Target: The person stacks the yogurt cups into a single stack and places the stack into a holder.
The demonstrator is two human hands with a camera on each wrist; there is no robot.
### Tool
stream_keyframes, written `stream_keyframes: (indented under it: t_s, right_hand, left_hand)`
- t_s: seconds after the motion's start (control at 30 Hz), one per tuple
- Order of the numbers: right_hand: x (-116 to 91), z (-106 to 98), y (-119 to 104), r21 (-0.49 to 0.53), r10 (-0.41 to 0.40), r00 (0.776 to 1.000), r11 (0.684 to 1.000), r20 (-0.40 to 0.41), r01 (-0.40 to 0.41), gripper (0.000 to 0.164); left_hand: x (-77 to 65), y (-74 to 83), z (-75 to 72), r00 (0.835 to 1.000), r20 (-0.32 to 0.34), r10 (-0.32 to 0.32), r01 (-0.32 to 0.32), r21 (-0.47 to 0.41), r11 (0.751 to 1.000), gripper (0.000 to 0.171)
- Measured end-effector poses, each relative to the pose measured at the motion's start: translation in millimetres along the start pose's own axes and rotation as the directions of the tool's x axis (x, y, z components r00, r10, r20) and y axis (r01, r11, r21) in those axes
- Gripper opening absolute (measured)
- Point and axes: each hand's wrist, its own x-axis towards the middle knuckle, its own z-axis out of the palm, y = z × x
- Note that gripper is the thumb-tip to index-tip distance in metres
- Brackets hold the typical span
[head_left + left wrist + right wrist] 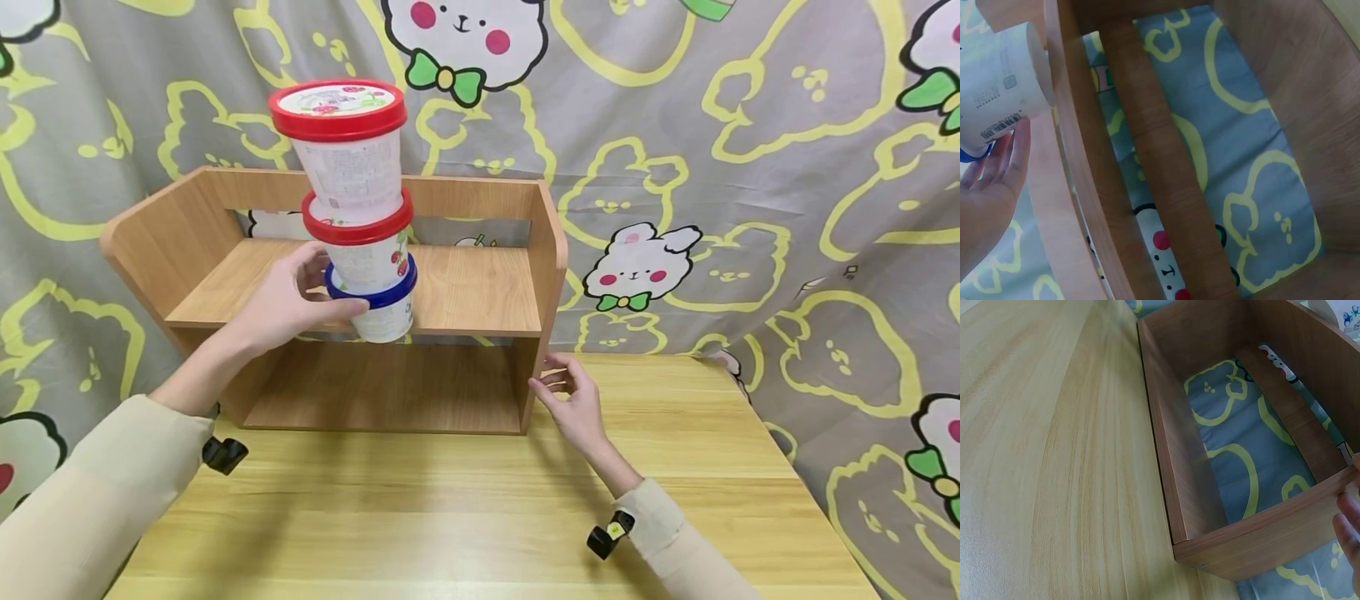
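Note:
Three paper tubs stand in a stack in front of the upper shelf. On top is a large white tub (352, 167) with a red lid, then a smaller red-lidded tub (371, 260), then a blue-lidded tub (386, 321) lowest. My left hand (281, 302) grips the blue-lidded tub from the left, thumb across its front. In the left wrist view, fingers lie against a white tub (1004, 87) with a barcode. My right hand (573, 404) touches the right side panel of the wooden shelf (551, 292), its fingers loosely bent.
The two-level shelf stands on a light wood table (450, 508), its back partly open. A patterned grey curtain (750, 192) hangs behind and to the right. The table extends in front of the shelf and to its right.

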Motion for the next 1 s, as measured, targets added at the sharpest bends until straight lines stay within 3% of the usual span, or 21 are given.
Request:
stream_keyframes:
  t_s: [0.43,1.0]
  right_hand:
    - [0,1,0,0.006,0.001,1.0,1.0,-0.004,-0.001,0.041]
    - [0,1,0,0.016,-0.025,1.0,1.0,-0.014,0.025,0.037]
  left_hand:
    - [16.2,-10.5,-3.3,0.994,-0.057,-0.097,0.099,0.025,0.995,0.071]
    - [29.8,-16.0,0.9,0.992,-0.036,-0.119,0.119,-0.014,0.993,0.079]
